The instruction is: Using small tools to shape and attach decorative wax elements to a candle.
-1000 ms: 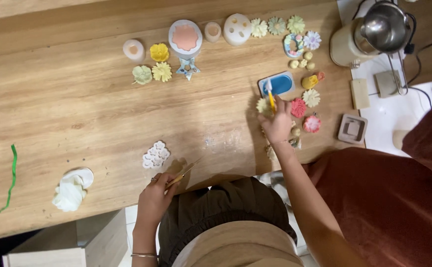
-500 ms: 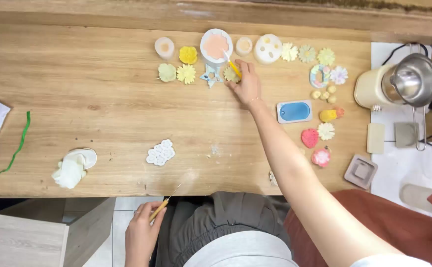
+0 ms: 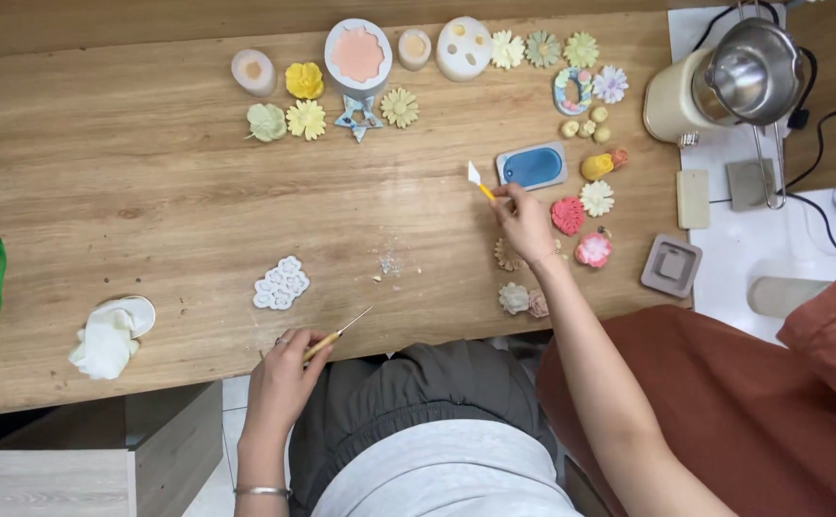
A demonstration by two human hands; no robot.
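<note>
My right hand (image 3: pixel 523 218) hovers over the wooden table (image 3: pixel 150 211), gripping a small spatula (image 3: pixel 479 181) with a yellow handle and a white tip, just left of a blue rectangular mould (image 3: pixel 532 167). My left hand (image 3: pixel 286 369) rests at the table's near edge and holds a thin yellow-handled needle tool (image 3: pixel 338 335). A white flower-shaped silicone mould (image 3: pixel 281 282) lies above the left hand. A few crumbs (image 3: pixel 386 265) sit on the wood between my hands.
Flower-shaped pieces and round moulds (image 3: pixel 359 56) line the far side. More flowers (image 3: pixel 581 225) lie right of my right hand. A metal melting pot (image 3: pixel 724 86) stands far right, a grey square mould (image 3: pixel 672 265) below it. A crumpled white glove (image 3: pixel 110 335) lies left.
My right hand came back from the round moulds at the far edge towards the blue mould, carrying the spatula. My left hand rose to the table's edge with the needle tool.
</note>
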